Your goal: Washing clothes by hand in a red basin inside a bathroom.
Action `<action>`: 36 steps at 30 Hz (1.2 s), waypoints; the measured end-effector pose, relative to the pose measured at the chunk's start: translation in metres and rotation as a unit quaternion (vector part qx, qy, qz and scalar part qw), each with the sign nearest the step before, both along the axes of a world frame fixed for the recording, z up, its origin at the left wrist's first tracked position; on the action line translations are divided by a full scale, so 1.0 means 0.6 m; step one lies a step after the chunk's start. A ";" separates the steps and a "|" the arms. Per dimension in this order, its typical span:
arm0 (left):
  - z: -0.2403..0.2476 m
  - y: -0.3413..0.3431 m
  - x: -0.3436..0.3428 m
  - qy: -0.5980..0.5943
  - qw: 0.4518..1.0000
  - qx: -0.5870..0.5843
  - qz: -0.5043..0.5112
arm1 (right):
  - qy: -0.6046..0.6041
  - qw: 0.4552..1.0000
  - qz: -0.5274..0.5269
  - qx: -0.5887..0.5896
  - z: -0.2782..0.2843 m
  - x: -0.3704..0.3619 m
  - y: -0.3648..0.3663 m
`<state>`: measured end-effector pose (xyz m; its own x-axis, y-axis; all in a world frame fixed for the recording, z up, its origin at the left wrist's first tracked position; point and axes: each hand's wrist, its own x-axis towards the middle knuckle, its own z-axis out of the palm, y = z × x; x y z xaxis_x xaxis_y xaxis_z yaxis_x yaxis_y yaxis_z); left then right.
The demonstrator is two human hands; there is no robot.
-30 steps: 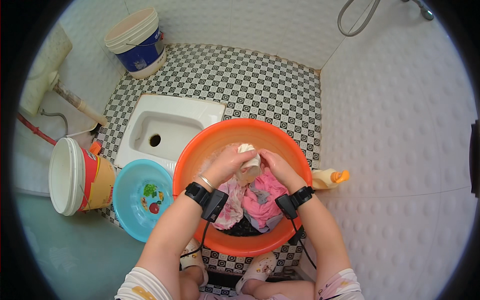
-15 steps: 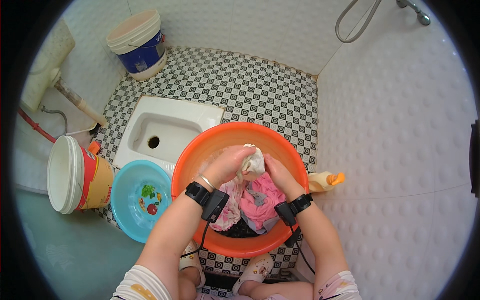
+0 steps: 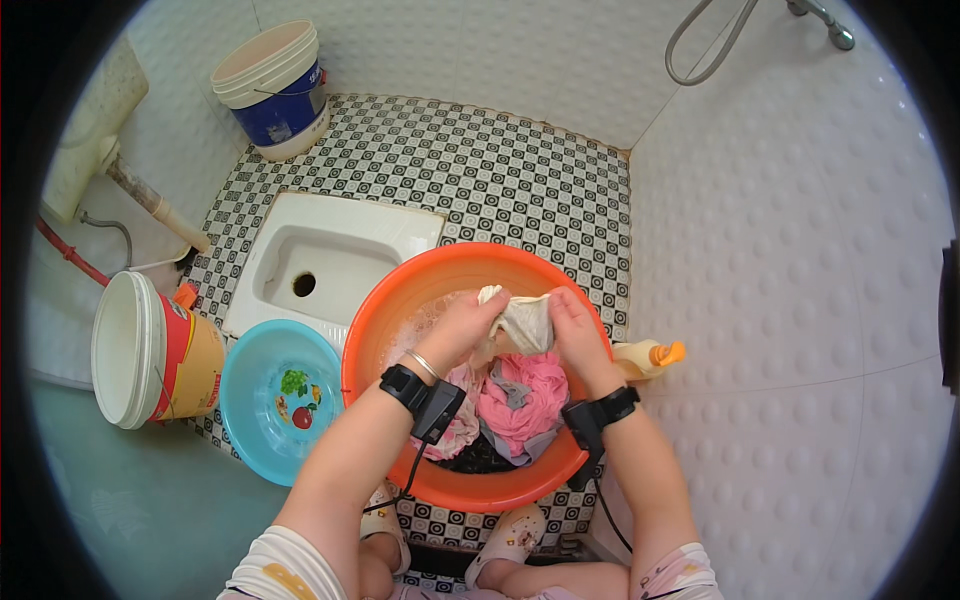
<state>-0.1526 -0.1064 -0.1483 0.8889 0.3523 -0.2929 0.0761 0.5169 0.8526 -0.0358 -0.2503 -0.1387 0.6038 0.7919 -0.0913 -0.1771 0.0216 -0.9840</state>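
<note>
A small white cloth is stretched between my hands above an orange basin. My left hand pinches its left end, fingers closed. The right end is gripped in the closed fingers of my right hand. What garment the cloth is, I cannot tell. Below it in the basin lie pink clothes, a patterned pink-and-white piece, some grey fabric and something black. Suds float on the water at the basin's left side.
Left of the basin stand a light blue basin and a red-and-yellow bucket. A squat toilet lies behind them, with a blue-and-white bucket at the back. A pump bottle stands at right, by the wall.
My hands have moved apart, my right hand shifting to the right. The white cloth has gone from bunched up to spread out between them.
</note>
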 end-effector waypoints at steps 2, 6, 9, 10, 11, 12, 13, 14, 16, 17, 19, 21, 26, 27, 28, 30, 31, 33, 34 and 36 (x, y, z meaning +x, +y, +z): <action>-0.004 -0.024 0.003 -0.035 0.998 -0.050 0.030 | -0.247 0.965 -0.005 -0.092 -0.008 -0.029 0.009; -0.069 -0.047 0.005 -0.006 0.947 -0.318 0.036 | -0.443 0.892 -0.013 -0.093 -0.018 -0.071 0.036; -0.092 -0.044 0.015 0.008 0.959 -0.277 -0.054 | -0.495 0.843 -0.044 -0.207 -0.069 0.005 0.034; -0.095 -0.035 0.017 0.009 0.959 -0.278 -0.055 | -0.470 0.834 -0.042 -0.287 -0.081 0.031 0.031; -0.095 -0.025 0.015 0.034 0.975 -0.222 0.002 | -0.467 0.836 -0.038 -0.286 -0.080 0.037 0.033; -0.096 -0.013 0.012 0.059 0.983 -0.164 0.059 | -0.436 0.865 -0.021 -0.248 -0.080 0.042 0.036; -0.105 0.013 0.000 0.019 0.977 -0.207 0.041 | -0.404 0.890 -0.003 -0.210 -0.084 0.042 0.041; -0.115 0.037 -0.011 0.019 0.986 -0.157 0.058 | -0.401 0.892 0.002 -0.208 -0.096 0.042 0.048; -0.094 0.034 -0.014 0.143 0.979 -0.126 0.077 | -0.410 0.882 0.021 -0.233 -0.157 0.081 0.036; -0.121 0.037 -0.024 0.156 0.979 -0.067 0.110 | -0.362 0.858 0.046 -0.360 -0.201 0.090 0.036; -0.284 0.087 -0.090 0.195 0.969 -0.086 0.128 | -0.329 0.859 0.018 -0.392 -0.258 0.038 0.088; -0.341 0.070 -0.087 0.218 0.967 -0.057 0.117 | -0.299 0.834 -0.027 -0.462 -0.303 0.007 0.095; -0.388 0.079 -0.094 0.258 0.942 -0.147 0.157 | -0.305 0.864 0.248 -0.316 -0.323 -0.052 0.174; -0.393 0.088 -0.119 0.232 0.938 -0.143 0.214 | -0.301 0.865 0.256 -0.310 -0.304 -0.059 0.184; -0.398 0.098 -0.143 0.205 0.931 -0.137 0.269 | -0.317 0.855 0.145 -0.384 -0.282 -0.057 0.189; -0.382 0.097 -0.139 0.240 0.929 -0.158 0.233 | -0.333 0.820 0.026 -0.464 -0.268 -0.036 0.175; -0.378 0.086 -0.131 0.200 0.936 -0.173 0.232 | -0.356 0.806 -0.042 -0.472 -0.270 -0.033 0.171; -0.373 0.079 -0.116 0.154 0.943 -0.184 0.230 | -0.416 0.779 -0.082 -0.463 -0.273 -0.046 0.177; -0.376 0.076 -0.106 0.128 0.939 -0.232 0.222 | -0.398 0.840 -0.022 -0.367 -0.304 -0.057 0.182; -0.361 0.066 -0.072 0.096 0.932 -0.285 0.203 | -0.222 0.951 0.070 -0.203 -0.338 -0.071 0.183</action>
<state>-0.1955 -0.0669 -0.3647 0.6283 0.3853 -0.6759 -0.1003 0.9016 0.4207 -0.0782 -0.1404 -0.3412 0.5457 0.8212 -0.1667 0.2851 -0.3691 -0.8846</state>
